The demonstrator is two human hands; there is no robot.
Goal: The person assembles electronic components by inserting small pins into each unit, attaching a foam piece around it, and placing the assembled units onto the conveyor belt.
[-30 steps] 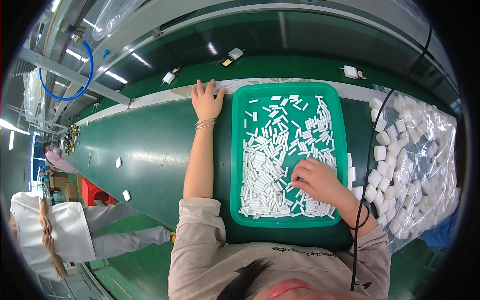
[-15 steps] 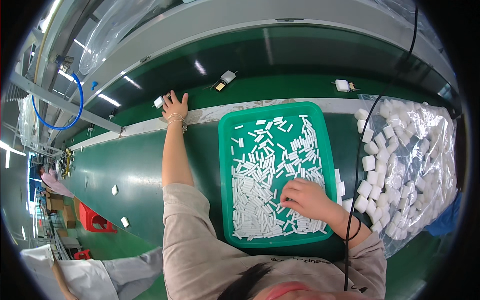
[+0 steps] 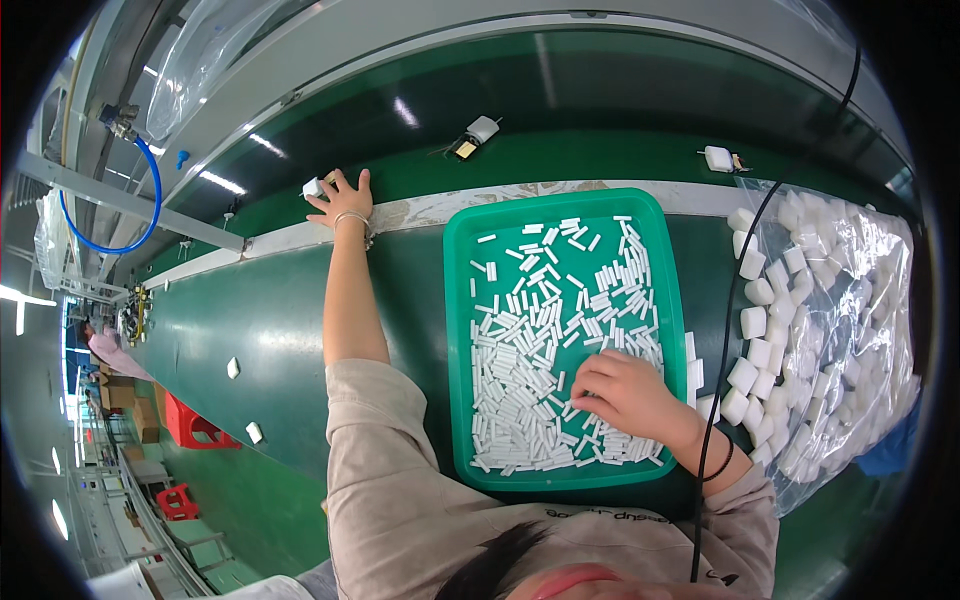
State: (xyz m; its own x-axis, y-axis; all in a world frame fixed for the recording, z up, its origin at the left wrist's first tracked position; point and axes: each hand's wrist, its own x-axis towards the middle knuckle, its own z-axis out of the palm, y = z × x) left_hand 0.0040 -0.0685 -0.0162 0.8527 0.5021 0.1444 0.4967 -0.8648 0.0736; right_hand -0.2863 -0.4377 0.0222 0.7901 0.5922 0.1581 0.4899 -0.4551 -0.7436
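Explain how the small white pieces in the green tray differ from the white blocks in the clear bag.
The pieces in the green tray are thin, short sticks; the blocks in the clear bag are chunky, rounded cubes. Each stick is far smaller than a block. The sticks lie loose in the open tray under the right hand; most blocks sit in the bag, a few just outside its mouth. Both are white and piled in disorder.

The right hand covered some white pieces in the tray; its grip was unreadable. The bag ran off-frame.
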